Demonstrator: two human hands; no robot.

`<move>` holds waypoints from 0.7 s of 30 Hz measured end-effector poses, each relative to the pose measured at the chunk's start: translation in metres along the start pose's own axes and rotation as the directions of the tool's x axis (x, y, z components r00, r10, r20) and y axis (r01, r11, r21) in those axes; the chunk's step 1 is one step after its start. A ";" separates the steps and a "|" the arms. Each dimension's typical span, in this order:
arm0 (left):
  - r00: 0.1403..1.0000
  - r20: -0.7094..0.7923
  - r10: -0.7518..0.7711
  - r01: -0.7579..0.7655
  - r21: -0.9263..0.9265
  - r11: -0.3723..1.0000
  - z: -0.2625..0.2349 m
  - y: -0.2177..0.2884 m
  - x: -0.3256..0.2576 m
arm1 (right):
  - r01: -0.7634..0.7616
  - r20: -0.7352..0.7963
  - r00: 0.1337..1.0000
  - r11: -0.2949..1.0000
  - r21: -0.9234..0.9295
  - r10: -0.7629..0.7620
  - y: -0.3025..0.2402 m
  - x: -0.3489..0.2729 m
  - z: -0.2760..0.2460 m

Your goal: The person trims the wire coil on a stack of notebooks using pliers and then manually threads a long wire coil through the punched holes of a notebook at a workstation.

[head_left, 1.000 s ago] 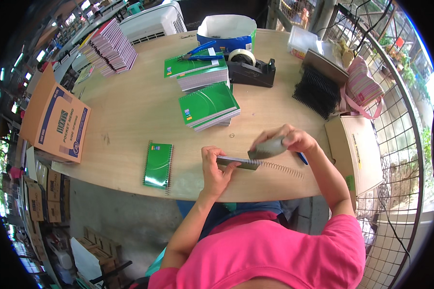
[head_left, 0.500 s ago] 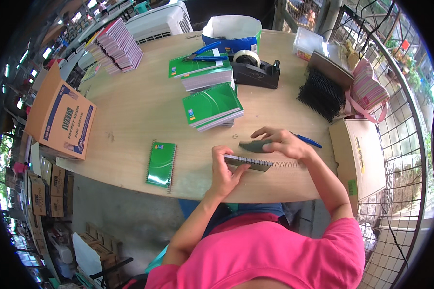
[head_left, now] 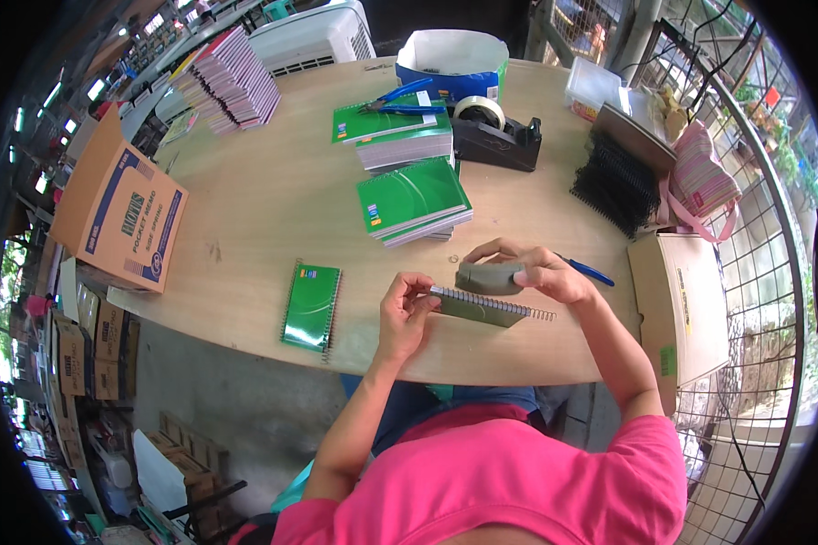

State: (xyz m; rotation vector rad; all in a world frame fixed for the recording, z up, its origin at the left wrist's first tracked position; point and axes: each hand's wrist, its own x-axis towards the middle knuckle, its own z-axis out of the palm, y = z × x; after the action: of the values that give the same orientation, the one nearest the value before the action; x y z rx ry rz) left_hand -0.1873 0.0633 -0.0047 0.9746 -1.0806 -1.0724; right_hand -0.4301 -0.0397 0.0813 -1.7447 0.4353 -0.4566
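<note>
A notebook [head_left: 476, 306] is held over the table's [head_left: 245, 218] near edge, another notebook [head_left: 311, 306] lying to its left. Behind them sit two notebook stacks [head_left: 413, 201] — a tape dispenser [head_left: 495, 136] right of the farther one. A cardboard box [head_left: 123, 213] stands far left.

Two stacks of green notebooks [head_left: 415, 200] lie on the tabletop [head_left: 264, 200], plus one single green spiral notebook [head_left: 310, 306]. One tape dispenser [head_left: 495, 136], one blue-handled pliers [head_left: 395, 98], one blue pen [head_left: 589, 270], one open cardboard box [head_left: 118, 213].
</note>
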 end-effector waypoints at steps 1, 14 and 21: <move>1.000 0.008 0.011 -0.011 0.009 1.000 0.000 -0.001 0.001 | 0.037 0.017 0.999 0.990 0.133 -0.039 -0.004 0.001 0.004; 0.999 -0.039 -0.026 0.022 -0.111 0.994 -0.005 0.016 -0.003 | -0.355 -0.533 0.845 0.702 -0.618 -0.042 0.000 -0.038 0.008; 0.989 -0.087 -0.118 0.104 -0.153 0.983 0.003 0.036 -0.004 | -0.738 -0.802 0.573 0.319 -0.594 -0.168 0.063 -0.113 0.026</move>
State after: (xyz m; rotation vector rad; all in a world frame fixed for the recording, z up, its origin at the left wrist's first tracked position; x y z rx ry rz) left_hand -0.1844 0.0741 0.0302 0.9650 -0.8642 -1.1680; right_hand -0.5157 0.0278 0.0064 -2.3493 2.0534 -0.7185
